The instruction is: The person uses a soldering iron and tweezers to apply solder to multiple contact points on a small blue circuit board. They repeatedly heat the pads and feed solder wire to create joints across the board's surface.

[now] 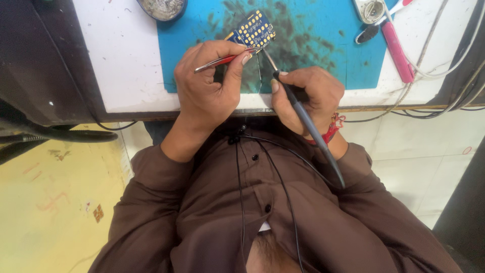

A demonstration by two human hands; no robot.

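My left hand [207, 86] grips red-handled tweezers [225, 59] whose tips clamp a small blue circuit board [255, 30] with gold pads, held tilted over the stained blue mat [313, 35]. My right hand [305, 96] holds a dark soldering iron [308, 121] like a pen. Its metal tip [268, 58] points up at the lower edge of the board. The iron's handle runs down over my brown shirt.
A white table [121, 55] carries the mat. A round tin [161, 7] of metal wool sits at the top left. A pink-handled tool [396, 48] and white cables [444, 55] lie at the right. Black cables hang at the left and down my chest.
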